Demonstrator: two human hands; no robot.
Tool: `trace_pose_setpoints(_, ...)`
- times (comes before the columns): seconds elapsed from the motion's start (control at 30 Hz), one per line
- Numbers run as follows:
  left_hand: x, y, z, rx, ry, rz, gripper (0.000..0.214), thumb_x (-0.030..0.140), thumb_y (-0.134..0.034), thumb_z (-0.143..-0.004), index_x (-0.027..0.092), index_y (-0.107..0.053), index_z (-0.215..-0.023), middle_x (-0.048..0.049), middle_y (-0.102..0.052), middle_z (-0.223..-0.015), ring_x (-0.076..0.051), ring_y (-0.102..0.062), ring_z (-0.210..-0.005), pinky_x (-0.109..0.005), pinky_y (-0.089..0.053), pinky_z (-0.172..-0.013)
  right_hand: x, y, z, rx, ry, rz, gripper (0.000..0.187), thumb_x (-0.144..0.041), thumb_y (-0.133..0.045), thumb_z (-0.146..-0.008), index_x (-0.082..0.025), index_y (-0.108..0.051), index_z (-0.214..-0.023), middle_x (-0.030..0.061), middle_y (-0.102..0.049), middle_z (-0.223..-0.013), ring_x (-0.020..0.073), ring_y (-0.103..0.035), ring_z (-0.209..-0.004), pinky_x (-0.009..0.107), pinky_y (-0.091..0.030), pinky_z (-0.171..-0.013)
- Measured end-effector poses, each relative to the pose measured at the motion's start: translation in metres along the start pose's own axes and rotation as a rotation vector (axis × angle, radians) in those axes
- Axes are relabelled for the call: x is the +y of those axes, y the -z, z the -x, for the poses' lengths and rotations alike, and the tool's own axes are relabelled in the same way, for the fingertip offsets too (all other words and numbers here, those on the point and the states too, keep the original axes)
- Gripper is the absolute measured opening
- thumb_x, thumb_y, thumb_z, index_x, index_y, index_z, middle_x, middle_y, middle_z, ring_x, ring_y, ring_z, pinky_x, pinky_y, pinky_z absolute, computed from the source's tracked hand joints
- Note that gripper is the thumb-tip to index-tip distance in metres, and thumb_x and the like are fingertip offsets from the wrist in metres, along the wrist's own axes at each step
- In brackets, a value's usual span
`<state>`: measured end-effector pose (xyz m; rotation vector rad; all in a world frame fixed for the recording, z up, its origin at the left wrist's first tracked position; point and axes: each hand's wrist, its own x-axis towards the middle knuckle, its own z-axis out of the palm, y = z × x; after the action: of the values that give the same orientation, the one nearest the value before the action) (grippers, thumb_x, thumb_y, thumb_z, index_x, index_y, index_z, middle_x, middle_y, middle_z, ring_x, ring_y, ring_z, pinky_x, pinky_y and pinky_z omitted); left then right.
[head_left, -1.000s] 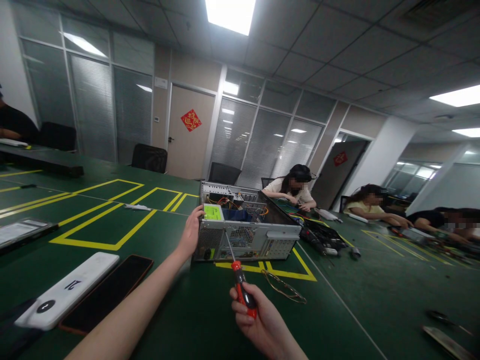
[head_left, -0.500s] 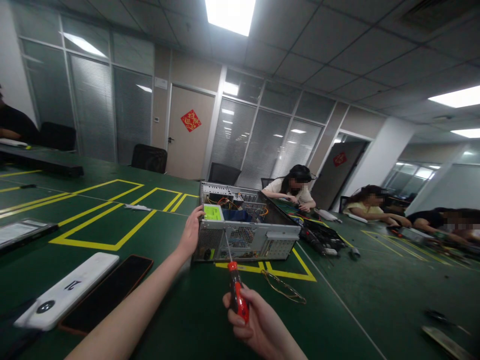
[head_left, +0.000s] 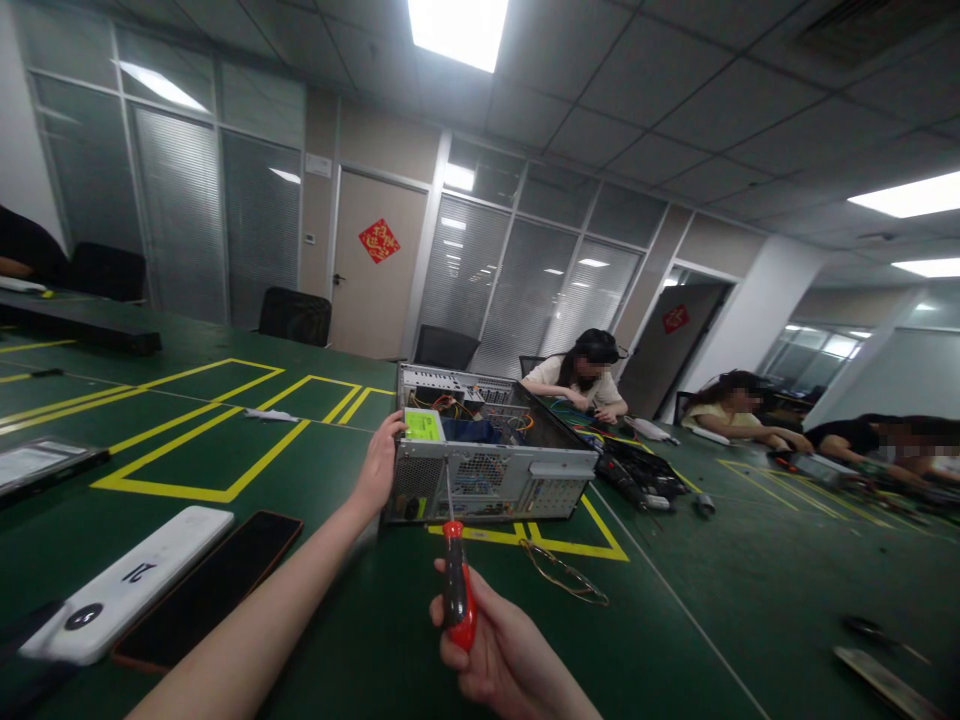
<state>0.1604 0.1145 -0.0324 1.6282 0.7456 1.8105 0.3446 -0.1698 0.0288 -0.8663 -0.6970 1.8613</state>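
Observation:
An open grey computer case (head_left: 495, 470) lies on the green table (head_left: 337, 620), its rear panel toward me and coloured wires showing inside. My left hand (head_left: 381, 462) grips the case's near left corner beside a green-labelled power supply (head_left: 423, 426). My right hand (head_left: 487, 650) holds a screwdriver with a red and black handle (head_left: 456, 585), its thin shaft pointing up at the rear panel, the tip close to or on it.
A white power bank (head_left: 124, 585) and a dark phone (head_left: 214, 580) lie at near left. A loop of wire (head_left: 562, 572) rests before the case. Tools and cables (head_left: 637, 480) sit to its right. Several people work at the far right; another person's arm shows at far left.
My right hand and the screwdriver have shifted left and slightly up, toward the case's rear panel. My left hand has stayed on the case.

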Motion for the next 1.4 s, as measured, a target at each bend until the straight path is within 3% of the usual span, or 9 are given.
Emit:
trace_pose_setpoints(0.2,0.002,0.001,0.0,-0.009,-0.006,0.011,0.068,0.09,-0.048,-0.124,0.036,-0.087,-0.132,-0.014,-0.084,-0.176,-0.04,-0.075,-0.17,-0.067,-0.051,-0.156,-0.004,0.0,0.0,-0.031,-0.021,-0.068,0.067,-0.056,-0.117,-0.09,-0.026,-0.084,-0.139,-0.0009,-0.085,-0.096,0.0071,-0.049,-0.059,0.02,-0.014,-0.054)
trace_pose_setpoints(0.5,0.001,0.003,-0.001,-0.014,-0.009,-0.004,0.07,0.089,-0.045,-0.125,0.033,-0.087,-0.134,-0.0151,-0.083,-0.178,-0.04,-0.076,-0.17,-0.065,-0.051,-0.156,-0.004,0.001,0.0,-0.127,0.008,-0.093,0.071,-0.033,-0.118,-0.073,-0.025,-0.081,-0.134,0.0041,-0.096,-0.12,0.0165,-0.086,-0.083,0.023,-0.049,-0.069)
trace_pose_setpoints(0.67,-0.001,0.003,-0.001,-0.003,-0.008,-0.003,0.074,0.093,-0.044,-0.124,0.033,-0.087,-0.133,-0.0154,-0.083,-0.177,-0.04,-0.076,-0.17,-0.066,-0.05,-0.156,-0.003,0.004,-0.001,-0.117,0.029,-0.033,0.086,-0.043,-0.13,-0.074,-0.022,-0.08,-0.141,0.0096,-0.096,-0.127,0.0185,-0.092,-0.09,0.023,-0.056,-0.076)
trace_pose_setpoints(0.8,-0.001,0.002,-0.001,-0.005,-0.001,-0.006,0.07,0.092,-0.045,-0.124,0.035,-0.087,-0.132,-0.013,-0.084,-0.176,-0.039,-0.075,-0.171,-0.065,-0.05,-0.157,-0.003,0.003,0.001,-0.061,0.057,-0.032,0.093,-0.051,-0.134,-0.068,-0.02,-0.084,-0.14,0.0052,-0.092,-0.115,0.012,-0.081,-0.078,0.022,-0.052,-0.073)
trace_pose_setpoints(0.9,-0.001,0.003,-0.001,-0.007,-0.002,-0.006,0.071,0.092,-0.045,-0.123,0.035,-0.087,-0.133,-0.0139,-0.082,-0.178,-0.04,-0.073,-0.173,-0.066,-0.049,-0.157,-0.003,0.0,0.004,-0.031,0.104,-0.054,0.083,-0.056,-0.133,-0.071,-0.016,-0.087,-0.127,0.0006,-0.084,-0.1,0.0066,-0.063,-0.069,0.022,-0.045,-0.068)
trace_pose_setpoints(1.03,0.0,0.004,-0.001,-0.013,-0.007,0.0,0.07,0.092,-0.046,-0.123,0.036,-0.087,-0.133,-0.0126,-0.083,-0.178,-0.04,-0.072,-0.174,-0.065,-0.048,-0.158,-0.003,-0.002,0.006,-0.011,0.107,-0.074,0.077,-0.061,-0.133,-0.069,-0.019,-0.084,-0.11,0.004,-0.085,-0.102,0.0063,-0.054,-0.069,0.019,-0.033,-0.062)
trace_pose_setpoints(1.2,-0.002,0.005,-0.001,-0.008,-0.008,0.004,0.072,0.094,-0.047,-0.122,0.035,-0.087,-0.132,-0.0141,-0.082,-0.177,-0.041,-0.074,-0.171,-0.067,-0.047,-0.158,-0.007,-0.004,0.01,-0.035,0.056,-0.067,0.077,-0.049,-0.132,-0.075,-0.025,-0.084,-0.131,0.0003,-0.086,-0.104,0.0021,-0.034,-0.06,0.018,-0.017,-0.058)
trace_pose_setpoints(1.3,-0.003,0.005,-0.001,0.0,-0.009,0.0,0.074,0.096,-0.046,-0.121,0.035,-0.087,-0.132,-0.0145,-0.082,-0.177,-0.041,-0.074,-0.17,-0.066,-0.049,-0.157,-0.01,-0.007,0.012,-0.041,0.045,-0.089,0.079,-0.049,-0.129,-0.079,-0.026,-0.084,-0.139,-0.0033,-0.082,-0.097,0.0028,-0.036,-0.06,0.02,-0.02,-0.061)
trace_pose_setpoints(1.4,-0.002,0.005,-0.002,0.0,-0.008,-0.003,0.074,0.095,-0.045,-0.122,0.035,-0.087,-0.132,-0.0141,-0.083,-0.176,-0.04,-0.075,-0.169,-0.064,-0.049,-0.157,-0.009,-0.007,0.011,-0.08,0.028,-0.104,0.074,-0.047,-0.124,-0.081,-0.027,-0.081,-0.138,0.0032,-0.09,-0.114,0.0075,-0.057,-0.069,0.021,-0.032,-0.066)
